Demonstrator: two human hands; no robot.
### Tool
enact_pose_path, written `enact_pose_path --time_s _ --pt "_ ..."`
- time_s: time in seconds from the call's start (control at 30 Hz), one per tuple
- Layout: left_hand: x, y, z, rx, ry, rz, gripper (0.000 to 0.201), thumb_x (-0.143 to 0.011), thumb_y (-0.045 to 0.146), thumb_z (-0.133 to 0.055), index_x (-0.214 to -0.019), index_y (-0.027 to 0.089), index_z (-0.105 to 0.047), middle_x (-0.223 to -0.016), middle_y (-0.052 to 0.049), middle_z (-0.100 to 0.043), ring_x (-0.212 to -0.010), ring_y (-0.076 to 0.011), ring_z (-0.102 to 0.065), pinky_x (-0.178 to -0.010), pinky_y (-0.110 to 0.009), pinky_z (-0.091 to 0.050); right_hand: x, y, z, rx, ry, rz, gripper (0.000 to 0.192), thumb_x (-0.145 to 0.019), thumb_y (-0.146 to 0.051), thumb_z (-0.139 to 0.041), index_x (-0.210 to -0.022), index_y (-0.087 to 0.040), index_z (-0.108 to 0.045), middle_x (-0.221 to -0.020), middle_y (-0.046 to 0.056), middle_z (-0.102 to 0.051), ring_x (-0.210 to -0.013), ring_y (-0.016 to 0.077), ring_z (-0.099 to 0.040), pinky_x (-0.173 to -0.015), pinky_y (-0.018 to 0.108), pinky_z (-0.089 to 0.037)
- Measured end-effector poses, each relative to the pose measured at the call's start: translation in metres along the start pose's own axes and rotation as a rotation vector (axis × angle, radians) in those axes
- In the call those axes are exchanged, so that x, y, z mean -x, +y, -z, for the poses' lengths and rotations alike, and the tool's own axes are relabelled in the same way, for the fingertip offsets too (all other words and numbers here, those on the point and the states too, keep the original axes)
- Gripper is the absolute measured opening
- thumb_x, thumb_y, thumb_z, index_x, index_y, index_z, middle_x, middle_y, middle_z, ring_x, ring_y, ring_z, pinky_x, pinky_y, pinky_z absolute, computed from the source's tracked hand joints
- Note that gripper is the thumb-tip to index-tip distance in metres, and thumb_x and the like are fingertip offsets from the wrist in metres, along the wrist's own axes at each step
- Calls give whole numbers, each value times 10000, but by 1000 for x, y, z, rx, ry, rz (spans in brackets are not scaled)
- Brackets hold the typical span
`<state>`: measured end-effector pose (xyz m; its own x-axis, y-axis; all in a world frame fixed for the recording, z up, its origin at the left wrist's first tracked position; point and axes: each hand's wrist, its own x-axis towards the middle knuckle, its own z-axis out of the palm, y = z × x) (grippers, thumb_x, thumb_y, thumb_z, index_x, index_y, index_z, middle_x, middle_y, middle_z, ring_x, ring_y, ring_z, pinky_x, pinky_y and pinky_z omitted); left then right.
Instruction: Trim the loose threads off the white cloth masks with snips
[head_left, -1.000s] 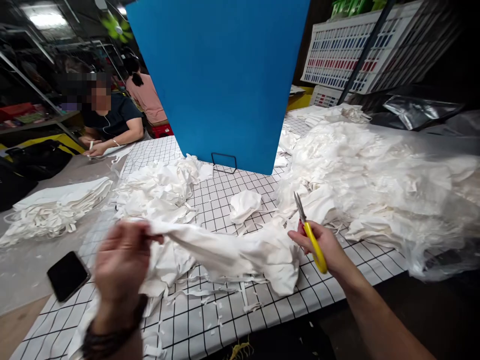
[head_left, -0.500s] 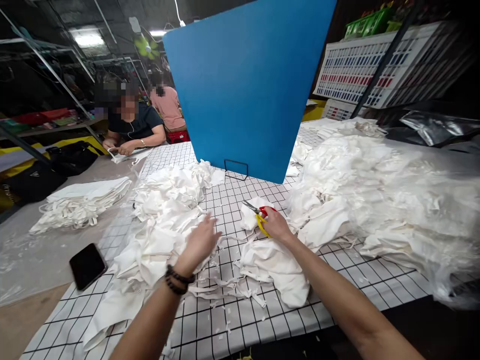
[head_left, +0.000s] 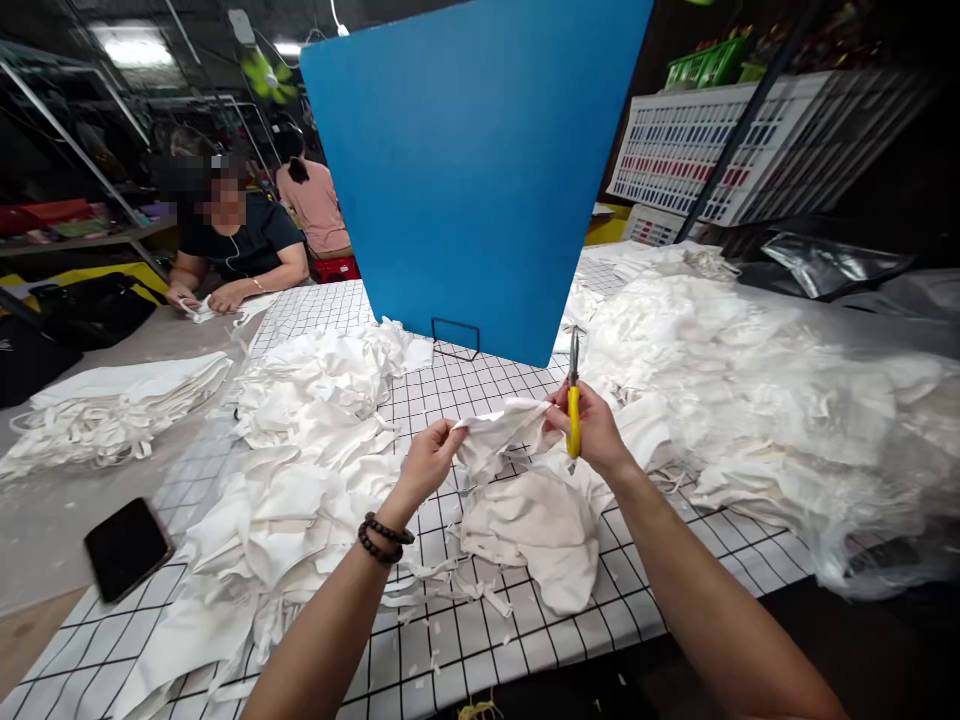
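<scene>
A white cloth piece (head_left: 502, 428) is stretched between my hands, above the checked table. My left hand (head_left: 429, 462) pinches its left end between thumb and fingers. My right hand (head_left: 598, 432) grips scissors (head_left: 574, 400) with a yellow handle, blades pointing up and away, and its fingertips also pinch the right end of the cloth. Whether the blades are parted I cannot tell. Just below lies another crumpled white cloth piece (head_left: 532, 530), with thin strips and small scraps around it.
Heaps of white cloth pieces lie left (head_left: 277, 500) and right, the right heap partly under clear plastic (head_left: 862, 400). A blue board (head_left: 480, 180) stands at the back. A phone (head_left: 127, 548) and a folded stack (head_left: 127, 400) lie at left. A co-worker (head_left: 240, 240) handles white cloth.
My left hand came from the left heap to the cloth and pinches its end. My right hand lifted the cloth's other end, and the scissors turned from pointing left to pointing up.
</scene>
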<state>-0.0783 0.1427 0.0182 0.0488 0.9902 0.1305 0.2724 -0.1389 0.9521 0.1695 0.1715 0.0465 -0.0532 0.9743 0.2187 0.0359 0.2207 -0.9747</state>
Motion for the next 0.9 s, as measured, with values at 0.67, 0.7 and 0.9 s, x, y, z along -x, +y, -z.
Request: enact_pose_path --time_s 0.67,0.7,0.9 --pt "38 9 9 265 -192 253 433 -686 538 -724 -801 121 -707 -715 -32 -620 -608 -135 -525 -563 -235 -412 11 -15 33 -365 383 104 299 -676 -276 -760 -793 -224 -490 -766 -34 -593 -720 161 -663 -679 298 -555" --pt "40 7 9 226 -184 261 416 -724 531 -693 -787 120 -702 -709 -35 -611 -606 -139 -518 -555 -239 -408 13 -18 39 -416 390 83 290 -667 -268 -767 -780 -222 -504 -766 -36 -599 -692 151 -662 -688 298 -560" --pt "48 32 -19 -15 67 131 247 -795 385 -663 -943 187 -669 -1033 -86 -595 -912 -218 -544 -678 -271 -436 33 -32 55 -511 213 -7 282 -653 -259 -789 -758 -226 -530 -770 -33 -649 -631 124 -647 -658 268 -561"
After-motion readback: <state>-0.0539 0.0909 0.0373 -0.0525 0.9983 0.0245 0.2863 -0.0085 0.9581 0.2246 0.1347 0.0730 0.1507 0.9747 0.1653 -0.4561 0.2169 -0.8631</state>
